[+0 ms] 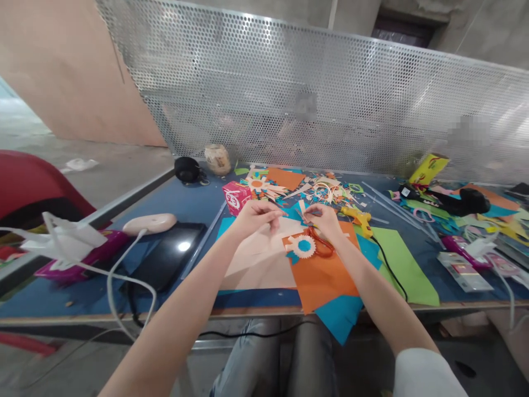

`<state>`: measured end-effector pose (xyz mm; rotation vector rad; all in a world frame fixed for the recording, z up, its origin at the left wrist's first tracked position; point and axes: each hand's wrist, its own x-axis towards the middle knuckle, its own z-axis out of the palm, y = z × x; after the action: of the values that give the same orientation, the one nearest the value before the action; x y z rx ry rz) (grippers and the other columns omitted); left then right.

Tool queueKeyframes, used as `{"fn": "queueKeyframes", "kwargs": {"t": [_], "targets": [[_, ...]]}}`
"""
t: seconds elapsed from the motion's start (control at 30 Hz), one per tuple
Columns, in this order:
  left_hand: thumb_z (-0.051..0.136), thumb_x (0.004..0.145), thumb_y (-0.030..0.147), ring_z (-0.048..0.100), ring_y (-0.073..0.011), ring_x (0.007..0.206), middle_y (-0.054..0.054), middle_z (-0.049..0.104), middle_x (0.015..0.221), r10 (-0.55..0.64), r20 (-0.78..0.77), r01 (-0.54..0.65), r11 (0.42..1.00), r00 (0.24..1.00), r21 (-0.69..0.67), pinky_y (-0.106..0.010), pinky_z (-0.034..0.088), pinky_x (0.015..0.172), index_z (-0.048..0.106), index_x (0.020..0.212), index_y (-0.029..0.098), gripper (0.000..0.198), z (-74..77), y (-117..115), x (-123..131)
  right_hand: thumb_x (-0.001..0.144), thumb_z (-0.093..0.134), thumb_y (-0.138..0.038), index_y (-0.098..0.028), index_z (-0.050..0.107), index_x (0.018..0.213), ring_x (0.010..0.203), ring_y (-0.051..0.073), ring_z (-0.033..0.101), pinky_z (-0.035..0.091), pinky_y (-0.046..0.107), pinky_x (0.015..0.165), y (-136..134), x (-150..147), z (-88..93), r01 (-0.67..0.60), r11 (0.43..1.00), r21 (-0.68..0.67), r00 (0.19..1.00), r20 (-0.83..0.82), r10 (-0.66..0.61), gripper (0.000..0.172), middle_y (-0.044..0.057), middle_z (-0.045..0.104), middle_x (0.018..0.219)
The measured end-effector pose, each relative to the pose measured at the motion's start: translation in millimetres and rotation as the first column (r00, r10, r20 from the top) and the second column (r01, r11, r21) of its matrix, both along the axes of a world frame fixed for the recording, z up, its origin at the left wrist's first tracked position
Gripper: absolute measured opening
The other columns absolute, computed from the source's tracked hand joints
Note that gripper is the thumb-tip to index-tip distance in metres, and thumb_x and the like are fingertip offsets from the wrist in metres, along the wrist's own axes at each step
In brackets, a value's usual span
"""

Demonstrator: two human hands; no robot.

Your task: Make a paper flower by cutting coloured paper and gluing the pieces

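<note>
Above a cream paper sheet (258,264), my left hand (259,216) is closed, thumb and fingertips pinched together; whatever is between them is too small to make out. My right hand (324,221) pinches a small cream paper strip (302,208) with a bit of blue beside it. Below that hand, scissors with orange-red handles (325,251) lie on an orange paper sheet (326,281). A cream paper rosette (311,252) with a blue centre rests on the same sheet. A yellow glue gun (359,219) lies just right of my right hand.
Paper scraps (330,190) and another rosette (257,184) lie at the back, near a pink box (236,197). A black tablet (169,256) and white cables (111,286) are at left. Green paper (407,267) lies right. A perforated metal panel (248,82) borders the table.
</note>
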<state>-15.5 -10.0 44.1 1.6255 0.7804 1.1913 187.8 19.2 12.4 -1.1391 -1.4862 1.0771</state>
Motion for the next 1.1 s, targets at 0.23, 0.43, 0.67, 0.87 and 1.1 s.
{"fn": "queueKeyframes", "kwargs": {"t": [0.23, 0.43, 0.67, 0.87, 1.1], "targets": [[0.074, 0.058, 0.03, 0.055, -0.0086, 0.055, 0.003, 0.054, 0.065, 0.136, -0.006, -0.136, 0.991, 0.991, 0.018, -0.018, 0.044, 0.043, 0.057, 0.091, 0.016, 0.039, -9.2, 11, 3, 0.057, 0.066, -0.027, -0.019, 0.052, 0.071, 0.057, 0.012, 0.06, 0.051, 0.028, 0.061, 0, -2, -1.4, -0.061, 0.998, 0.021, 0.995, -0.08, 0.062, 0.022, -0.003, 0.06, 0.064], [0.067, 0.066, 0.036, 0.059, -0.0118, 0.057, -0.002, 0.06, 0.066, 0.05, -0.168, -0.056, 0.998, 0.985, -0.033, -0.019, 0.044, 0.043, 0.06, 0.08, 0.014, 0.027, -19.4, 12, 15, 0.062, 0.066, -0.027, -0.019, 0.054, 0.076, 0.062, 0.011, 0.059, 0.05, 0.025, 0.061, -8, -6, 3.1, -0.272, 0.958, 0.089, 0.96, -0.038, 0.276, 0.02, -0.003, 0.06, 0.07], [0.062, 0.07, 0.039, 0.059, -0.0124, 0.058, -0.003, 0.064, 0.064, 0.17, -0.137, -0.173, 0.985, 0.976, -0.011, -0.021, 0.046, 0.047, 0.062, 0.073, 0.014, 0.025, -24.0, 14, 16, 0.07, 0.059, -0.026, -0.018, 0.058, 0.071, 0.064, 0.013, 0.059, 0.047, 0.026, 0.065, -4, 13, 17.9, -0.133, 0.97, 0.202, 0.955, 0.288, 0.071, 0.008, 0.0, 0.062, 0.068], [0.062, 0.068, 0.039, 0.058, -0.0117, 0.06, -0.002, 0.062, 0.065, 0.241, -0.082, -0.247, 0.967, 0.967, -0.068, -0.02, 0.046, 0.05, 0.061, 0.071, 0.013, 0.026, -28.9, 21, 11, 0.08, 0.047, -0.026, -0.022, 0.064, 0.08, 0.083, 0.021, 0.061, 0.043, 0.029, 0.07, 8, 58, 33.9, 0.211, 0.93, 0.302, 0.466, 0.805, -0.367, 0.018, 0.005, 0.067, 0.082], [0.062, 0.067, 0.04, 0.058, -0.0113, 0.06, -0.002, 0.061, 0.066, 0.245, -0.091, -0.255, 0.96, 0.965, -0.12, -0.019, 0.045, 0.049, 0.06, 0.07, 0.013, 0.027, -30.4, 22, 12, 0.09, 0.028, -0.035, -0.016, 0.059, 0.1, 0.086, 0.026, 0.062, 0.045, 0.035, 0.071, 8, 92, 48.9, 0.586, 0.731, 0.35, 0.191, 0.817, -0.545, 0.037, 0.014, 0.065, 0.087]]}}
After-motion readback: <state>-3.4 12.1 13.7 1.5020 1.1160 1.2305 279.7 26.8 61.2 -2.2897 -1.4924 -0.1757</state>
